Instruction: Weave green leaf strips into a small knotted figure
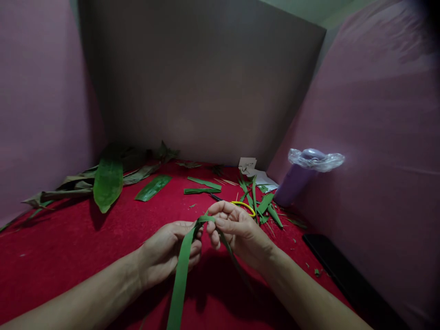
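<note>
My left hand [172, 250] is closed on a long green leaf strip [183, 270], whose wide end hangs down toward the bottom edge of the view. Close beside it, my right hand [239, 231] pinches the same strip between thumb and fingers. Between the two hands the strip bends over in a fold or loop. A thinner, darker tail drops below my right hand. Part of the strip is hidden behind the fingers. Just beyond my right hand lie scissors with a yellow handle [252, 209], partly covered by that hand.
Leaf scraps [266, 204] lie on the red cloth [113, 256] right of the scissors. Further back are cut strips [202, 190] and a leaf piece [153, 187]. Broad leaves [108, 183] lie left. A purple tumbler [295, 183], white papers [261, 178] and a black flat object [337, 261] are right.
</note>
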A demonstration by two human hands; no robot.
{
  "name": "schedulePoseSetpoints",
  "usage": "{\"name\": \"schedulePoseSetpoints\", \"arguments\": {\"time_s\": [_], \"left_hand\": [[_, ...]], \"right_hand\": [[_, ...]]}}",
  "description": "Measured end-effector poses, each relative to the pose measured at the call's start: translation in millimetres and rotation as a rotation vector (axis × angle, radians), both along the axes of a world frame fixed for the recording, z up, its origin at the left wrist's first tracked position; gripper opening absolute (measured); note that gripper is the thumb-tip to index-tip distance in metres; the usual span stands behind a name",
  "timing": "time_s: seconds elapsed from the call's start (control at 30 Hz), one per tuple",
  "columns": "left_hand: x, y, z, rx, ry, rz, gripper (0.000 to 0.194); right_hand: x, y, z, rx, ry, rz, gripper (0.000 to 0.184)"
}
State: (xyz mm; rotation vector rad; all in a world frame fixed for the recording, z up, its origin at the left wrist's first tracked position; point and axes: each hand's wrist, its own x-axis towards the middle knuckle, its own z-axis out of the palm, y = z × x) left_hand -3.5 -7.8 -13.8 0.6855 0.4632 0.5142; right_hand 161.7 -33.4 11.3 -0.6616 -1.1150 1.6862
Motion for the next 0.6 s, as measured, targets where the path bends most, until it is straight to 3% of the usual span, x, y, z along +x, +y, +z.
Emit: {"name": "schedulePoseSetpoints", "arguments": {"time_s": [0.1,0.2,0.3,0.4,0.6], "left_hand": [[0.0,-0.8,2.0,0.032,0.041,0.045,0.015],[0.9,-3.4,4.3,0.192,0.105,0.123,0.016],[2.5,-5.9,5.5,0.412,0.199,0.287,0.029],[3.8,-7.5,5.7,0.514,0.311,0.417,0.031],[4.3,-9.1,3.7,0.609,0.449,0.474,0.032]], "right_hand": [[0.9,0.1,-1.3,0.034,-0.005,0.009,0.024],[1.2,1.5,-4.8,0.061,-0.045,0.006,0.027],[-0.7,4.1,-10.5,0.113,-0.212,-0.096,0.027],[-4.4,5.8,-16.7,0.215,-0.369,-0.192,0.028],[-6.8,5.5,-20.3,0.208,-0.381,-0.165,0.027]]}}
